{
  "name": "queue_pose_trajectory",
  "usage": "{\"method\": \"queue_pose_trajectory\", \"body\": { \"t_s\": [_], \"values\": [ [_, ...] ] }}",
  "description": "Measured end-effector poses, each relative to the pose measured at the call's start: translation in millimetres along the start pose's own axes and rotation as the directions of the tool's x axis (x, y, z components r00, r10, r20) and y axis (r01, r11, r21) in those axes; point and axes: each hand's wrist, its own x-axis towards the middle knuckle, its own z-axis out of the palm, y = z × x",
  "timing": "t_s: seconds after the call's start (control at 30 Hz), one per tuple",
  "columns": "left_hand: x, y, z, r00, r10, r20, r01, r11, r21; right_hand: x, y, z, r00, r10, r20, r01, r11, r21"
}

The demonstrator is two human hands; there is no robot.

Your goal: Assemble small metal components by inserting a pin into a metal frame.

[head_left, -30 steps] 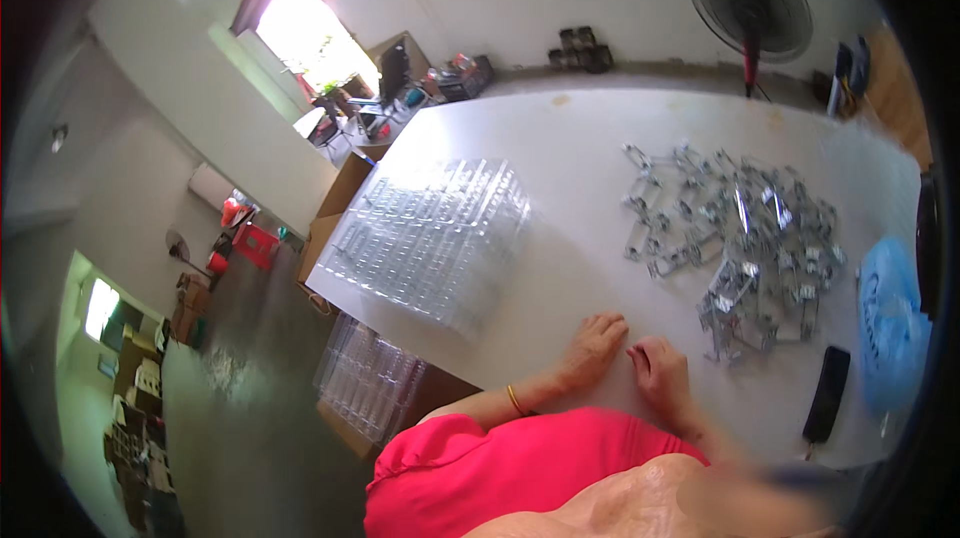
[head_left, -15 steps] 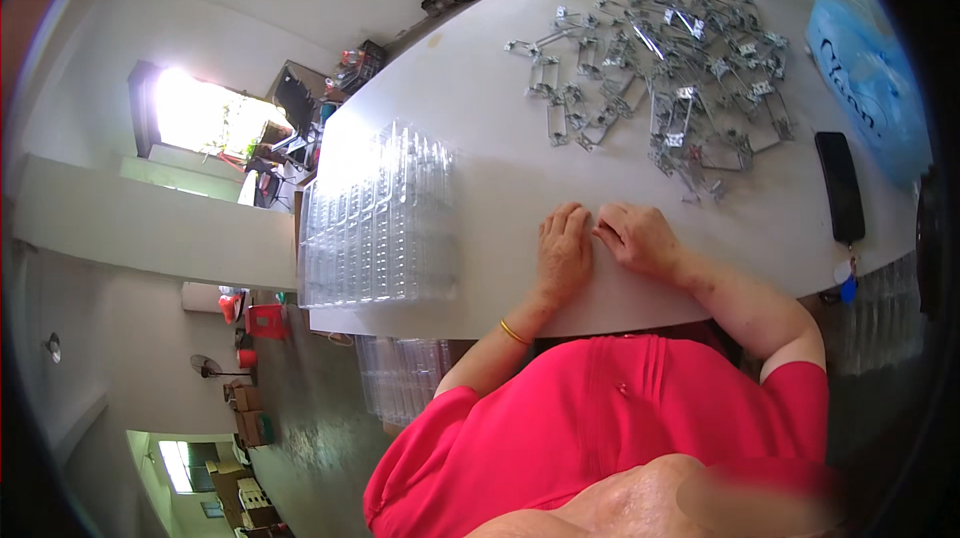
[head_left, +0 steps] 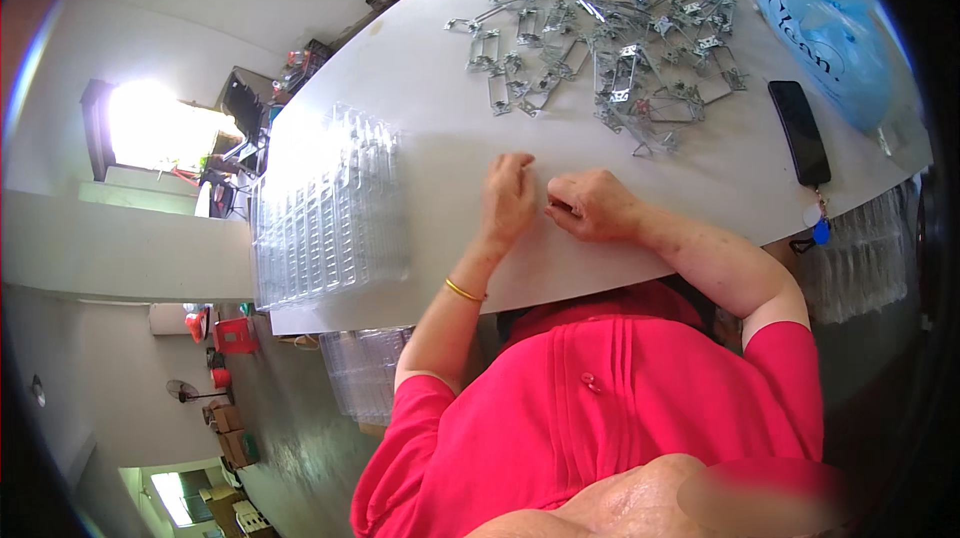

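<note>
L hand (head_left: 510,200) loosely extended, R hand (head_left: 598,208) curled, apart (contents unclear).
Prob. pause; grasping silver oblong metal brackets (head_left: 625,68), upper ctr., needs uncurling.

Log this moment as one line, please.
left hand: over table, nothing visible held | right hand: curled nearby, contents hidden | metal brackets: loosely piled ahead | clear plastic trays: stacked left

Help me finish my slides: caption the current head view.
A person's left grip and right grip close together at a white table, clear plastic trays at left, heaped metal parts ahead.

1 head-worn fisheye, downward over table (head_left: 440,173)
</note>
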Motion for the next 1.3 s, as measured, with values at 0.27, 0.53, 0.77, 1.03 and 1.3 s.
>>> {"method": "queue_pose_trajectory", "body": {
  "t_s": [0.27,0.53,0.77,1.03,1.3],
  "values": [
    [99,17,21,0.983,-0.172,0.067,0.184,0.950,-0.254,-2,6,0,0.993,-0.122,0.001,0.122,0.991,-0.062],
    [161,20,80,0.924,-0.262,0.277,0.332,0.911,-0.244,0,2,-2,0.995,-0.089,0.036,0.090,0.996,-0.019],
    [175,13,94,0.882,-0.311,0.354,0.404,0.886,-0.228,2,3,0,0.995,-0.067,0.073,0.069,0.997,-0.018],
    [159,22,32,0.916,-0.292,0.275,0.399,0.717,-0.571,1,-5,-2,0.997,-0.013,0.081,0.017,0.999,-0.046],
    [85,-15,-29,0.882,-0.277,0.382,0.456,0.291,-0.841,7,-12,-9,0.993,0.091,0.080,-0.093,0.995,0.023]
  ]
}}
